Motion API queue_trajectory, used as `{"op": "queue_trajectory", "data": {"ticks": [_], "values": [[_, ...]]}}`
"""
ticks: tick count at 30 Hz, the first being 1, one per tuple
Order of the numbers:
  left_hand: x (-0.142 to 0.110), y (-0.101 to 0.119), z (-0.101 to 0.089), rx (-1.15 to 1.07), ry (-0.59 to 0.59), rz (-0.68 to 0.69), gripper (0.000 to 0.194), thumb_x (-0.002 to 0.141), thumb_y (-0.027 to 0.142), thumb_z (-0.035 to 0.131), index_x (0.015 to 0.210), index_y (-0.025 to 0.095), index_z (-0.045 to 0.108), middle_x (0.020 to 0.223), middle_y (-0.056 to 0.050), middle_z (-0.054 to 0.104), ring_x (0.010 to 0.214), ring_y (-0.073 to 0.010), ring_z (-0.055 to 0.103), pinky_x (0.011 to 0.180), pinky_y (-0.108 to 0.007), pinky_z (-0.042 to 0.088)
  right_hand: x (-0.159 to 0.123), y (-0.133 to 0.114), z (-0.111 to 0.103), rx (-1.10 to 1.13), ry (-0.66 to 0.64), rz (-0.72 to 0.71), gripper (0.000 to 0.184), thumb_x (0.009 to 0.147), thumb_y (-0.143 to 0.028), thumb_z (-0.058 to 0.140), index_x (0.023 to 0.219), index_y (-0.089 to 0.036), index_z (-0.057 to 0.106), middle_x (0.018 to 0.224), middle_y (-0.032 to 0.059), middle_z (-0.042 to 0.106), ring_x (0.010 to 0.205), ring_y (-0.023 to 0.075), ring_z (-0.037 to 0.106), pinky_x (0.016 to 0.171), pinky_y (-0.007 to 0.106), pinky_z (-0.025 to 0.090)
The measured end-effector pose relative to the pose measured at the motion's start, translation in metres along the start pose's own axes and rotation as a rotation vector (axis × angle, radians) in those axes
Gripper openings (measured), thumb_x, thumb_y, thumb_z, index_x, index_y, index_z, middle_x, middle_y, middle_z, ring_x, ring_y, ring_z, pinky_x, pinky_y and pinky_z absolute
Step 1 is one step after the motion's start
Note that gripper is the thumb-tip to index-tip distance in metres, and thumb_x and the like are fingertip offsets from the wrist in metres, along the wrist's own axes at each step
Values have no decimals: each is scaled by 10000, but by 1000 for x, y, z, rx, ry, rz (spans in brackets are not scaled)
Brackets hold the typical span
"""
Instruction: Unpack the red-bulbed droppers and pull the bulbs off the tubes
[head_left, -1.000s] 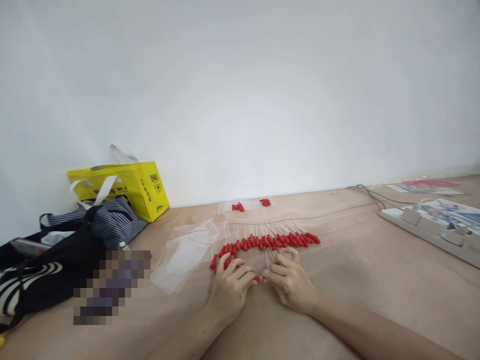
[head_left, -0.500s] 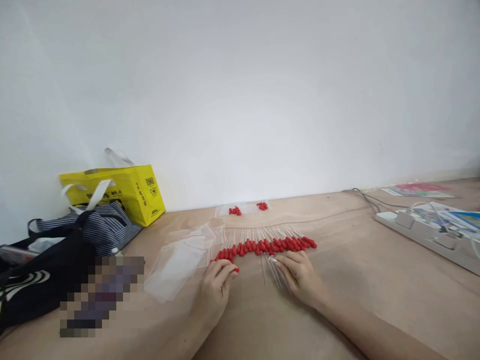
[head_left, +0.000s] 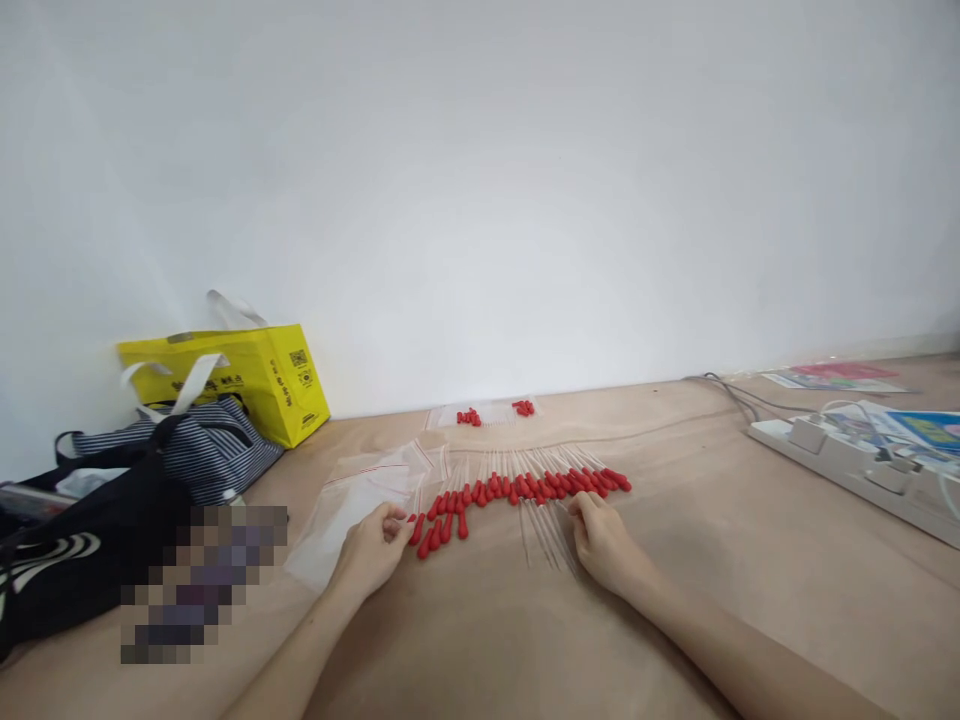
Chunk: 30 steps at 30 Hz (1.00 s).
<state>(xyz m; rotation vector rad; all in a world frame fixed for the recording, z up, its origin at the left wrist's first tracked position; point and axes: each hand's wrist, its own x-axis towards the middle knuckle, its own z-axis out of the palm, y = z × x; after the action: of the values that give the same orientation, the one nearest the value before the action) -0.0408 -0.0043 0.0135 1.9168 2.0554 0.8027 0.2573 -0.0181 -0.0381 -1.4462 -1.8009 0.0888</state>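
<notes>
Carefully, we hold our left hand [head_left: 369, 548] half-curled beside the red bulbs [head_left: 436, 536] and our right hand [head_left: 604, 543] nearly closed by the thin clear tubes [head_left: 526, 537] on the table [head_left: 480, 625], any grip unclear, where a light fingertip touch best avoids snagging or scattering them.

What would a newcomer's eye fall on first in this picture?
The red bulbs, bright in a ragged row across the middle. Next, the yellow bag by the wall at left. Then the left hand, at the row's left end, and the right hand, beside thin clear tubes.
</notes>
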Motion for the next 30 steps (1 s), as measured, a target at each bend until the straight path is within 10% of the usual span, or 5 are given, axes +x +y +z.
{"op": "queue_trajectory", "data": {"ticks": [7,15,30], "values": [[-3,3,-8,132,-54,116,310,783,353,380,648,201,613,637,-4,653,628,-165,594,571,-238,383,0,-3,6,93,103,-118,207,793,-103,353,678,-175,510,701,50,511,653,156,513,606,281,407],[-5,11,1,239,305,342,222,759,319,462,779,207,651,827,-48,656,818,-234,550,720,-346,400,-1,-5,4,115,64,-128,240,828,-182,362,674,-172,546,685,46,522,652,153,526,604,275,408],[18,117,72,302,41,714,177,712,350,591,754,181,619,769,-62,644,787,-242,561,706,-362,373,18,22,-15,143,109,149,324,811,-355,370,627,-185,574,626,46,612,632,196,550,570,289,380]]}}
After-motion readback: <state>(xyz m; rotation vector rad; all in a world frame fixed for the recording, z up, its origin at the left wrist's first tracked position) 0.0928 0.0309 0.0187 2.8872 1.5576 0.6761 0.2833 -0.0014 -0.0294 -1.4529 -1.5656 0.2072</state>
